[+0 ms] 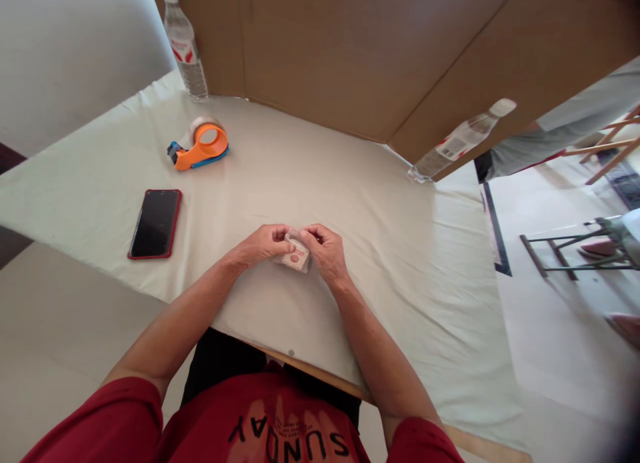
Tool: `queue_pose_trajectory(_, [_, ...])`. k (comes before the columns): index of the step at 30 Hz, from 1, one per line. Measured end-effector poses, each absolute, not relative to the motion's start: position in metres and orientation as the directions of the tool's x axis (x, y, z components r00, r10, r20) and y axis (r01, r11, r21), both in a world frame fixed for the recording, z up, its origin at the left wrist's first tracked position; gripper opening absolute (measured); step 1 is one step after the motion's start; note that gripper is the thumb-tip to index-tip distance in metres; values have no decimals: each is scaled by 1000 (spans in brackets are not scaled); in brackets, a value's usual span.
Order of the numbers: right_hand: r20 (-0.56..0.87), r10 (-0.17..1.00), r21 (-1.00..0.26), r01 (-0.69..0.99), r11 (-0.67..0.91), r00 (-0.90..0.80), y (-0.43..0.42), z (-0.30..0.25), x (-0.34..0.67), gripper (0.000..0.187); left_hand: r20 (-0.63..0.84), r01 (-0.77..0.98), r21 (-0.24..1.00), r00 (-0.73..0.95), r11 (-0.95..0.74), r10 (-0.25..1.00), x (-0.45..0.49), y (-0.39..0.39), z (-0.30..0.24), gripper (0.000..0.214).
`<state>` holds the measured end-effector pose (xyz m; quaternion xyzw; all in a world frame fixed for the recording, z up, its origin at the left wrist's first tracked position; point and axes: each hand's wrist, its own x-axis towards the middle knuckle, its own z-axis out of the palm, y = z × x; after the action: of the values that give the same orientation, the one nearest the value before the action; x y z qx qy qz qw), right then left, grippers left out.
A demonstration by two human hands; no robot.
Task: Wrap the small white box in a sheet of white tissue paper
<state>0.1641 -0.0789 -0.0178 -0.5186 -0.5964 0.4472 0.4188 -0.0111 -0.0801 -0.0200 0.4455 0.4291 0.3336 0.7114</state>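
Between my hands, over the near part of the table, is a small pale box [297,259] with reddish print, inside what looks like a clear plastic wrapper. My left hand [269,242] pinches its left upper side, with the thumb lying on the face. On the other side my right hand [324,248] grips the upper right edge with thumb and curled fingers. Part of the box is hidden behind the fingers.
A cloth covers the table [320,176]. To the left lie a phone [156,223] and an orange tape dispenser [203,146]. Water bottles [186,53] [457,143] stand against a cardboard panel [320,56]. Beyond the right edge are a person's leg [520,153] and a folding stool [565,250].
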Motion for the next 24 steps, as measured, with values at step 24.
queue_pose_trajectory(24, [-8, 977, -940, 334, 65, -213, -59, -11, 171, 18, -219, 296, 947, 298, 128, 929, -23, -77, -10, 41])
